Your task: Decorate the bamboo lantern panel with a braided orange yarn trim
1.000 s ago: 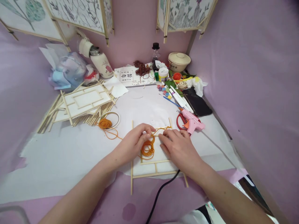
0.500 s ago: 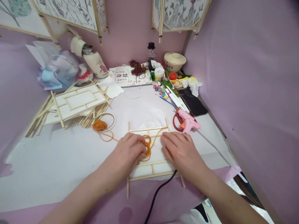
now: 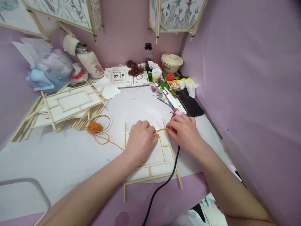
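Note:
A wooden stick frame (image 3: 138, 180) with white paper in it lies flat before me. Over its upper middle, my left hand (image 3: 142, 139) has its fingers curled around orange yarn (image 3: 161, 129). This yarn runs taut to the frame's upper right corner. There, the fingertips of my right hand (image 3: 184, 130) pinch the yarn against the stick; the exact grip is partly hidden. From the left hand a loose strand trails to the orange yarn ball (image 3: 94, 127). A pink glue gun (image 3: 179, 112) lies mostly hidden behind my right hand.
Stacked stick frames (image 3: 70, 102) lie at the left, a ring (image 3: 110, 121) beside the yarn ball. At the back stand a bottle (image 3: 90, 64), a book (image 3: 117, 77) and a lidded bowl (image 3: 172, 64). Markers (image 3: 172, 102) and a phone (image 3: 191, 103) lie right. A black cable (image 3: 158, 190) crosses the frame's right side.
My left hand has moved up over the frame, drawing the yarn tight. My right hand has gone from lying on the frame's right side to pinching at its upper right corner, covering the glue gun.

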The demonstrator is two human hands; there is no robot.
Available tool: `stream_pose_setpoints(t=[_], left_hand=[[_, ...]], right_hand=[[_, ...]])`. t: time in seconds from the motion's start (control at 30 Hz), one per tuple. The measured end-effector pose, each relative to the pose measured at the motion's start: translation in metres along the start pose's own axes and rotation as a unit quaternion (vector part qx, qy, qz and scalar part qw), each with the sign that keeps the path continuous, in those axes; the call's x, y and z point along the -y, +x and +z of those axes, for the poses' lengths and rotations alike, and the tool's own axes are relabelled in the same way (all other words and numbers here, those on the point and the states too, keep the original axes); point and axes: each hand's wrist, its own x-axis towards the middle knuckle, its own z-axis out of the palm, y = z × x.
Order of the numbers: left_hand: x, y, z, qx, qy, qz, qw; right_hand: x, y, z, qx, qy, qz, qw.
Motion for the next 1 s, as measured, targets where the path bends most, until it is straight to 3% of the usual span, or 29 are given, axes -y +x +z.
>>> stream_pose_setpoints(t=[0.1, 0.27, 0.53, 1.0], left_hand=[[-0.003, -0.002, 0.011, -0.003, 0.005, -0.004, 1.0], [-0.002, -0.004, 0.012, -0.005, -0.001, -0.009, 1.0], [-0.001, -0.003, 0.02, 0.001, -0.022, -0.005, 1.0], [-0.002, -0.003, 0.024, -0.002, -0.052, 0.01, 0.999]], right_hand=[[0.003, 0.005, 0.004, 0.013, 0.013, 0.017, 1.0], [0.007, 0.009, 0.009, 0.043, 0.016, 0.022, 0.999], [0.008, 0.01, 0.018, 0.024, 0.01, 0.005, 1.0], [0.004, 0.005, 0.011, 0.002, 0.014, 0.04, 0.999]])
